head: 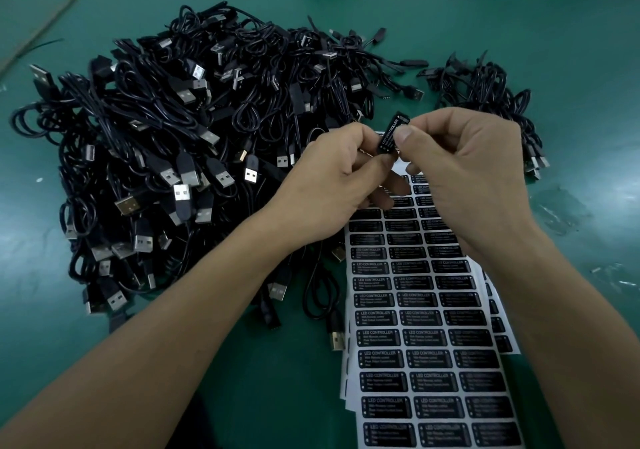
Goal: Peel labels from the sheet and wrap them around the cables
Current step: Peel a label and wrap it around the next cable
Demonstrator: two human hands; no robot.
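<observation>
A black "LED CONTROLLER" label is held up between both hands above the top of the label sheet. My left hand pinches its lower end with curled fingers. My right hand pinches its side between thumb and forefinger. A dark part under the label, likely a cable's controller, is mostly hidden by my fingers. The white sheet carries rows of black labels and lies over more sheets at the lower right.
A big heap of black USB cables covers the green table on the left and centre. A smaller bundle of cables lies at the right behind my right hand. More cables show at the far top edge.
</observation>
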